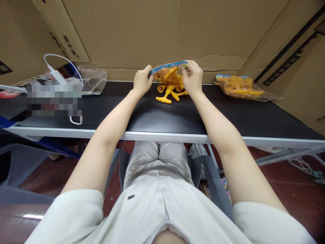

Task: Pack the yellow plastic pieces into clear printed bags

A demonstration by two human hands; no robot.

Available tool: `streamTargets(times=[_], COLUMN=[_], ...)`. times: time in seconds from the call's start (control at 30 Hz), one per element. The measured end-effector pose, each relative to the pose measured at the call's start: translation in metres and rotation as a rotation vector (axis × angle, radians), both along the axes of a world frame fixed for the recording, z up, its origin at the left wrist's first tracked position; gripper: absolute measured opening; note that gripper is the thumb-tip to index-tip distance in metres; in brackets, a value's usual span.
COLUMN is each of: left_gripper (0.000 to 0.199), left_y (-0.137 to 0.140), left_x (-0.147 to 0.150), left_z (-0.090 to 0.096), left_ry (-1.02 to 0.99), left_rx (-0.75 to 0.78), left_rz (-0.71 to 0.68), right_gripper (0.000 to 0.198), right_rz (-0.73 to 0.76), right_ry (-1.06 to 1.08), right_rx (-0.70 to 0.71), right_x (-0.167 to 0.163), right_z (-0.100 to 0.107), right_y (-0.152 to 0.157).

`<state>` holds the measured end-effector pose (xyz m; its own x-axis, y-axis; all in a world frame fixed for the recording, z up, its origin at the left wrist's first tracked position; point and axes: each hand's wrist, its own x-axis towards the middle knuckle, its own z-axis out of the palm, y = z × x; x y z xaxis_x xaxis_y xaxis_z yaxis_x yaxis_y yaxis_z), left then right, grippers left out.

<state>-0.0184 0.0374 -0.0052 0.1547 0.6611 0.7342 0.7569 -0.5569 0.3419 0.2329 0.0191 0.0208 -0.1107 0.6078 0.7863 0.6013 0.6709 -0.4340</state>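
Observation:
Both of my hands grip a clear plastic bag (169, 65) by its blue printed header, one at each end. My left hand (142, 80) is closed on the left corner, and my right hand (193, 77) pinches the right corner. Orange-yellow plastic toy pieces (169, 76) show in and behind the bag. Below it, orange T-shaped pieces (165, 96) and round cup-like ends rest on the black tabletop. Whether these lower pieces are inside the bag or loose, I cannot tell.
Another bag of orange pieces (238, 86) lies on the right of the black table (167, 118). At left are a white cable and plug (59, 76), a clear packet (95, 83) and a blurred-out patch. Cardboard walls (152, 34) enclose the back and sides.

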Motion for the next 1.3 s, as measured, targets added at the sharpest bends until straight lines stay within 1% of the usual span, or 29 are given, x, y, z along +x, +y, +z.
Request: streamTargets(times=[0.07, 0.17, 0.2, 0.27, 0.37, 0.43, 0.5, 0.57, 0.63, 0.7, 0.8, 0.87, 0.93, 1.03, 1.13, 1.2, 1.3], left_gripper=[0.028, 0.041, 0.046, 0.055, 0.063, 0.06, 0.052, 0.044, 0.039, 0.039, 0.047, 0.053, 0.056, 0.053, 0.043, 0.038, 0.038], left_y=[0.001, 0.007, 0.01, 0.016, 0.018, 0.016, 0.015, 0.016, 0.019, 0.021, 0.021, 0.018, 0.016, 0.014, 0.015, 0.018, 0.025], left_x=[0.002, 0.003, 0.003, 0.005, 0.009, 0.014, 0.017, 0.018, 0.016, 0.014, 0.011, 0.012, 0.013, 0.013, 0.01, 0.007, 0.004], left_z=[0.0, -0.005, -0.007, -0.011, -0.015, -0.016, -0.016, -0.018, -0.019, -0.019, -0.016, -0.014, -0.013, -0.012, -0.01, -0.008, -0.008], left_ry=[-0.018, -0.076, -0.115, -0.194, -0.247, -0.245, -0.253, -0.279, -0.301, -0.289, -0.233, -0.191, -0.158, -0.153, -0.211, -0.286, -0.373], left_rx=[-0.014, -0.069, -0.103, -0.192, -0.301, -0.334, -0.364, -0.373, -0.325, -0.244, -0.165, -0.152, -0.158, -0.179, -0.155, -0.093, 0.021], left_rz=[0.022, 0.021, -0.011, -0.123, -0.285, -0.315, -0.291, -0.258, -0.239, -0.228, -0.227, -0.257, -0.289, -0.272, -0.227, -0.241, -0.304], right_gripper=[0.045, 0.051, 0.051, 0.049, 0.044, 0.042, 0.043, 0.044, 0.043, 0.041, 0.033, 0.027, 0.026, 0.033, 0.05, 0.058, 0.054], right_rz=[-0.003, 0.013, 0.023, 0.054, 0.13, 0.18, 0.212, 0.209, 0.176, 0.13, 0.072, 0.054, 0.035, 0.037, 0.13, 0.183, 0.173], right_ry=[0.021, 0.093, 0.122, 0.184, 0.278, 0.32, 0.321, 0.283, 0.236, 0.198, 0.161, 0.152, 0.148, 0.146, 0.218, 0.273, 0.293], right_rx=[0.01, -0.007, -0.018, -0.044, -0.113, -0.169, -0.213, -0.229, -0.21, -0.159, -0.056, 0.015, 0.06, 0.027, -0.076, -0.113, -0.046], right_x=[0.002, 0.004, 0.004, 0.003, 0.0, -0.002, -0.002, 0.0, 0.004, 0.007, 0.012, 0.014, 0.013, 0.01, 0.006, 0.005, 0.004], right_z=[-0.001, -0.005, -0.006, -0.006, -0.006, -0.008, -0.012, -0.018, -0.023, -0.025, -0.021, -0.016, -0.012, -0.01, -0.011, -0.011, -0.007], right_y=[0.004, 0.013, 0.014, 0.015, 0.014, 0.016, 0.023, 0.034, 0.044, 0.05, 0.051, 0.048, 0.045, 0.041, 0.04, 0.04, 0.038])
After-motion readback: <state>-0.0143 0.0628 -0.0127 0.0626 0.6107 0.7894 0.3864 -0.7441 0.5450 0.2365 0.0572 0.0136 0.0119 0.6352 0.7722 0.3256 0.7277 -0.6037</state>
